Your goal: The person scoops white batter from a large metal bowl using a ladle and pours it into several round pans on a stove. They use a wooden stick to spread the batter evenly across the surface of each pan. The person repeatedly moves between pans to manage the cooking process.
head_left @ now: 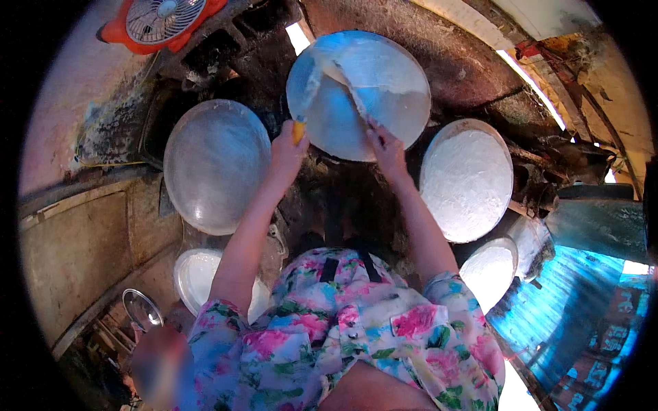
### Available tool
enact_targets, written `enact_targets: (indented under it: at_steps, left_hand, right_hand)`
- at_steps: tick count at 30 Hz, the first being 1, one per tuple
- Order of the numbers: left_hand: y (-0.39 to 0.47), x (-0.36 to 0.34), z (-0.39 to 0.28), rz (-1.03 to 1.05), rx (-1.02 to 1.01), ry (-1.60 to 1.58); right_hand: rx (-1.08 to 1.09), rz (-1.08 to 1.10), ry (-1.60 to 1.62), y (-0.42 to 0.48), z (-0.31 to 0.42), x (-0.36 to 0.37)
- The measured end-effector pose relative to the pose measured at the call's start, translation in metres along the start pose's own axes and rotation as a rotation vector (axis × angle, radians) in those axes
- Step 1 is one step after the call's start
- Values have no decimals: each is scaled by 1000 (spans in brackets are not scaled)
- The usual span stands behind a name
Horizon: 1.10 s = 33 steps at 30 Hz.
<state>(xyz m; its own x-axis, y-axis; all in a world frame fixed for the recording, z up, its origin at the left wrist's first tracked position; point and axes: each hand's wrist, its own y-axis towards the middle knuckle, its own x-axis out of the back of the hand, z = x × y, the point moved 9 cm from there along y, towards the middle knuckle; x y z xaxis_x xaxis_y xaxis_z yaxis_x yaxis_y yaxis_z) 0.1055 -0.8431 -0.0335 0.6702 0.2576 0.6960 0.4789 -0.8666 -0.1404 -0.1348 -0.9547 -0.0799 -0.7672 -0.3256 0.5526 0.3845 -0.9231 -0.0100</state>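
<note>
My left hand (291, 141) is closed around the yellow handle (298, 131) of a long tool whose pale blade reaches over a large round metal griddle (390, 120). My right hand (384, 146) grips a thin stick-like tool (354, 97); its far end meets the left tool's end near the griddle's upper middle. A whitish folded or smeared layer lies there, its exact nature unclear. To the left stands a bare-looking round metal pan (216, 164). On the right, a round pan (466, 180) holds a white, rough-surfaced substance.
A white-filled basin (198, 277) is beside my left arm, another (491, 275) beyond my right elbow. An orange fan (165, 15) stands at the upper left. A blurred person (162, 367) is at lower left near a shiny metal dish (143, 308). Blue corrugated sheeting (576, 303) lies right.
</note>
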Motion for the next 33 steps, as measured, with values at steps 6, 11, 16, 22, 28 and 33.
enact_targets:
  at_steps: [6,11,16,22,28,33]
  left_hand:
    - [-2,-16,18,118,61,172]
    - [-84,17,51,2,-22,142]
    - [-51,8,9,45,110,17]
    - [-12,-5,15,-5,100,73]
    - [-111,6,28,13,72,134]
    - [-109,6,8,-110,27,-42]
  right_hand:
    - [89,-1,14,44,-14,27]
    - [-132,-31,67,11,-22,40]
    - [136,7,-15,-23,-1,-1]
    - [53,110,89,73,-31,28]
    - [156,323,-20,39,-18,40]
    - [-55,346,38,52,-42,45]
